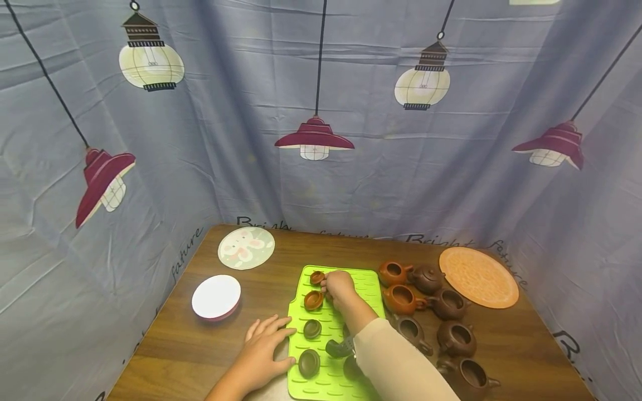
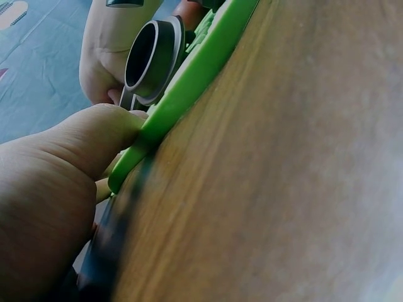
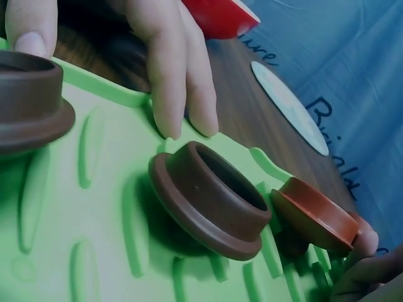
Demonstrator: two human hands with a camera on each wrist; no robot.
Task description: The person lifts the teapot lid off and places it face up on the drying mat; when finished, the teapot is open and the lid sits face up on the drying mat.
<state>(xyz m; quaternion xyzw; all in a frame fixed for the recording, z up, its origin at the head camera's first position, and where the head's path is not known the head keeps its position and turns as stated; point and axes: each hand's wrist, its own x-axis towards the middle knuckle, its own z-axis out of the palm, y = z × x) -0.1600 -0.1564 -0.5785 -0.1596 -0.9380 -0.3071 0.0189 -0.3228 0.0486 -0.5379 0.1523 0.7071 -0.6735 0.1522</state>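
Note:
A bright green ridged mat (image 1: 368,284) carries several teapot lids lying inner side up. My right hand (image 1: 340,287) reaches across it and pinches a small orange-brown lid (image 1: 317,278) by its right edge at the far left corner. Just nearer sits a second orange-brown lid (image 1: 314,300). Two dark brown lids, a smaller one (image 3: 211,198) and a larger one (image 1: 309,363), follow toward the front. My left hand (image 1: 263,348) rests with spread fingers along the mat's left edge, its thumb beside the larger lid. My right forearm hides part of the mat.
Several lidless teapots (image 1: 401,299), orange-brown and dark brown, crowd right of the mat; one dark teapot (image 1: 427,278) has its lid on. An orange round placemat (image 1: 478,278) lies behind them. At left are a white-topped red bowl (image 1: 217,297) and a rabbit-print mat (image 1: 246,248).

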